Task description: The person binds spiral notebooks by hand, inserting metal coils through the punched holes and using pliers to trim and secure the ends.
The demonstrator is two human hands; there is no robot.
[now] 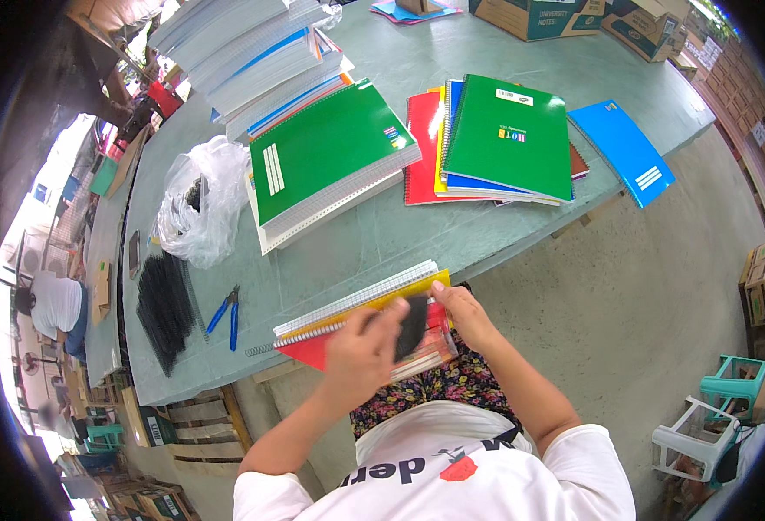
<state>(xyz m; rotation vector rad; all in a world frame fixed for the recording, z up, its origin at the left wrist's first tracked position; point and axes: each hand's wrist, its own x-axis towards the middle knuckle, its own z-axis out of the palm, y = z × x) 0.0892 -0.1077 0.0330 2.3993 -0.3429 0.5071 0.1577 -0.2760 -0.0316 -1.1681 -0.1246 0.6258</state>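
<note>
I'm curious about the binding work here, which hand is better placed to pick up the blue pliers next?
Left, probably. The blue pliers lie on the table left of the notebook stack, on the left hand's side. The right hand grips the stack's far right edge, so it would have to cross over.

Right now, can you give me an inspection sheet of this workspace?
Surface: long grey-green table, mostly covered with stationery.
Job's things: stack of notebooks held at the table edge, yellow on top, red below; black coil against it.
Clutter: green notebook pile, fanned notebooks, blue notebook, plastic bag, black coils, blue pliers.
Hands: left hand and right hand both on the stack.
Cables: nothing seen.
Surroundings: cartons, plastic stools, concrete floor.
</note>
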